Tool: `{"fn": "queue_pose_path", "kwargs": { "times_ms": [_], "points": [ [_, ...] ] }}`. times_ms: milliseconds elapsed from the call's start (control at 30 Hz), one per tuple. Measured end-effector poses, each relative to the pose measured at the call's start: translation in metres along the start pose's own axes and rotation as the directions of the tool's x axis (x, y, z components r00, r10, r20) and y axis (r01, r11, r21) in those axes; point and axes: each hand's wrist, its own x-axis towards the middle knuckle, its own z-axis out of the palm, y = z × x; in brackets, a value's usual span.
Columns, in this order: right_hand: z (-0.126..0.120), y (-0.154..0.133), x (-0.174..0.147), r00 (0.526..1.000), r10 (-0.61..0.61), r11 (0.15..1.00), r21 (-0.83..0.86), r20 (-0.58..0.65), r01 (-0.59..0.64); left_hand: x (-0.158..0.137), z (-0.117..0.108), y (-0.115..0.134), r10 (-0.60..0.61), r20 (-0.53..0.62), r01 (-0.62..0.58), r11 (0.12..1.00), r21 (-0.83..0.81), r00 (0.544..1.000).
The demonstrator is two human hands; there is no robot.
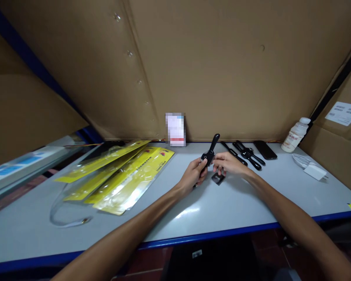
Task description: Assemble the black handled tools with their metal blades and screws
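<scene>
Tool (214, 144), black, gripped in left hand (195, 172) over table (222, 210), right hand (228, 162) curled beside it, grasp unclear, dark plate (218, 179) lying nearer, yellow packages (142, 179) left, black implements (247, 153), phone (265, 150), bottle (294, 137) right.

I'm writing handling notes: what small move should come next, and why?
Perhaps lower the right grip to the dark flat piece: it lies apart on the table, close by, while the left grip holds the black tool.
</scene>
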Motion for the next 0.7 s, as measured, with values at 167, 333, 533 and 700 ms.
{"fn": "queue_pose_path", "kwargs": {
  "times_ms": [167,333,533,700],
  "points": [
    [-0.0042,0.0022,-0.0002,0.989,-0.101,0.995,0.033,0.111,0.098,-0.0025,0.0017,0.0038,0.034,-0.004,-0.034,0.999,-0.007,0.999],
    [-0.0056,-0.0027,-0.0036,0.985,-0.147,0.989,0.016,0.089,0.146,-0.0024,0.0006,0.0031,0.028,-0.002,-0.028,1.000,-0.012,1.000],
    [-0.0027,0.0004,-0.0020,0.976,-0.199,0.980,0.001,0.083,0.200,-0.0006,-0.0009,0.0000,0.018,0.018,-0.018,1.000,0.014,1.000],
    [-0.0059,0.0042,-0.0001,0.970,-0.213,0.977,0.003,0.120,0.214,-0.0011,0.0001,0.0009,0.027,0.017,-0.028,0.999,0.045,0.999]
  ]
}}
